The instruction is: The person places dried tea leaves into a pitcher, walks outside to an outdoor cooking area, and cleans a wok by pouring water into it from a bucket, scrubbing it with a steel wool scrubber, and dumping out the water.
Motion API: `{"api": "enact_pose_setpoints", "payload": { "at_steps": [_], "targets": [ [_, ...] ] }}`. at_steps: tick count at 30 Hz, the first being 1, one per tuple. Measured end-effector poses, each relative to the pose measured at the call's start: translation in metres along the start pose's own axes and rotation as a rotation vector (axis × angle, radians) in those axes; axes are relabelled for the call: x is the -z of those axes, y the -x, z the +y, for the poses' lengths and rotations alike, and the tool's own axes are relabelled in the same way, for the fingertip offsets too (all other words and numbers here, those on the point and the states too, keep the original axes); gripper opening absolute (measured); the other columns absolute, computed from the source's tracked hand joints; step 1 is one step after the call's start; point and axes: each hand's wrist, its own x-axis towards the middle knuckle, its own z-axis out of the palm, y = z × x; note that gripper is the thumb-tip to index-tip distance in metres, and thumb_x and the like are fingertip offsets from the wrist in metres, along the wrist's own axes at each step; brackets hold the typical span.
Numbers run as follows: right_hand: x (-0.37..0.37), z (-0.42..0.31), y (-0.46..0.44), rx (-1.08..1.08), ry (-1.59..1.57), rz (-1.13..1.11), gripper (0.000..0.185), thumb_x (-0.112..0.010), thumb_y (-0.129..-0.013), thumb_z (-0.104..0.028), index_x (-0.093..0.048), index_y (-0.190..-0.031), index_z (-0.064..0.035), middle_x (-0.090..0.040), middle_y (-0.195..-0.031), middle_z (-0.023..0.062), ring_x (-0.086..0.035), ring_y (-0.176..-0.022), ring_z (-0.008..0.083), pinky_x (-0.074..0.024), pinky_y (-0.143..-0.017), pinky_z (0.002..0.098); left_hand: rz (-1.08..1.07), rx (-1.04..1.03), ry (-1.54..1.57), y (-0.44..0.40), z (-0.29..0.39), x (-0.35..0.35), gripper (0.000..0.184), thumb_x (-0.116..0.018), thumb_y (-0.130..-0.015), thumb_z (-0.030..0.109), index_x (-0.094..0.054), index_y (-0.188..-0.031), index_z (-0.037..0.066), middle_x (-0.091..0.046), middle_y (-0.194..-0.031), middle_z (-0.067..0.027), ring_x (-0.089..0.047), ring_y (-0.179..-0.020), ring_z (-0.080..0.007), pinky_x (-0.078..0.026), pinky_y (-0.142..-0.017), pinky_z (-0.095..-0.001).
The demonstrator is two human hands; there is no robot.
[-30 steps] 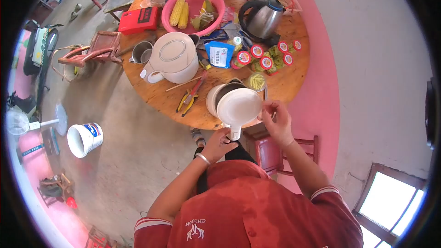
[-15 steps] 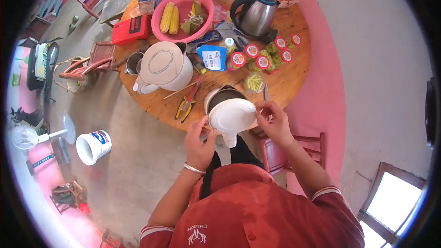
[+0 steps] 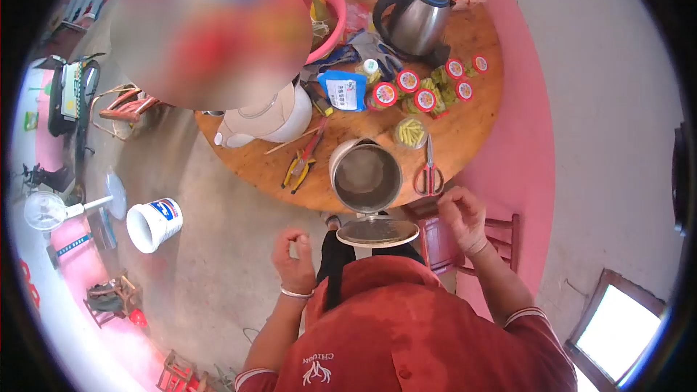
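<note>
An open kettle (image 3: pixel 367 176) stands at the near edge of the round wooden table, its metal inside showing. Its hinged lid (image 3: pixel 377 232) lies back towards my body. My left hand (image 3: pixel 294 258) is left of the lid, touching nothing, with curled fingers and a gap beside the thumb. On the right, my right hand (image 3: pixel 463 218) is off the lid, its fingers bent together; whether anything small is in them cannot be made out. Scissors (image 3: pixel 429 170) and a jar of pale green pieces (image 3: pixel 411 133) are just beyond the right hand.
Pliers (image 3: pixel 299 173), a white pitcher (image 3: pixel 290 116), a blue packet (image 3: pixel 343 91), red-lidded jars (image 3: pixel 425 99) and a steel kettle (image 3: pixel 415 22) stand on the table (image 3: pixel 472 123). A blurred patch covers the upper left. A white bucket (image 3: pixel 154 225) is on the floor.
Both hands have let go of the kettle lid and moved apart, the left one lower. The lid has swung back towards my body, uncovering the kettle's inside. The scissors now show fully.
</note>
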Motion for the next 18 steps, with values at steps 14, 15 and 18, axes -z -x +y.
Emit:
{"api": "enact_pose_setpoints", "payload": {
  "at_steps": [14, 15, 18],
  "targets": [
    [-0.023, 0.114, 0.074, -0.262, 0.626, -0.349, 0.021, -0.057, -0.078, -0.026, -0.059, -0.078, -0.0054, -0.060, -0.073, 0.0152, -0.060, -0.067, 0.0316, -0.0466, -0.061, 0.0397, 0.005, 0.187, -0.158, 0.005, -0.080, 0.048, 0.028, -0.046, -0.089, 0.023, -0.047, -0.070, 0.004, -0.042, -0.055, -0.0058, -0.042, -0.050, -0.0173, -0.033, -0.048, -0.0337],
    [-0.028, 0.118, 0.082, -0.272, 0.699, -0.459, 0.025, -0.057, -0.078, -0.031, -0.060, -0.079, -0.0068, -0.061, -0.074, 0.0147, -0.060, -0.070, 0.0329, -0.0470, -0.062, 0.0412, -0.061, 0.230, -0.314, 0.009, -0.082, 0.051, 0.028, -0.045, -0.089, 0.026, -0.049, -0.072, 0.003, -0.047, -0.058, -0.0114, -0.047, -0.054, -0.0253, -0.035, -0.050, -0.0382],
    [-0.043, 0.114, 0.093, -0.427, 0.876, -0.592, 0.031, -0.054, -0.079, -0.038, -0.062, -0.081, -0.0086, -0.061, -0.074, 0.0151, -0.060, -0.071, 0.0333, -0.0472, -0.064, 0.0430, -0.165, 0.281, -0.522, 0.021, -0.106, 0.068, 0.029, -0.045, -0.089, 0.030, -0.052, -0.077, 0.003, -0.053, -0.066, -0.0194, -0.052, -0.064, -0.0373, -0.038, -0.055, -0.0449]
  ]
}}
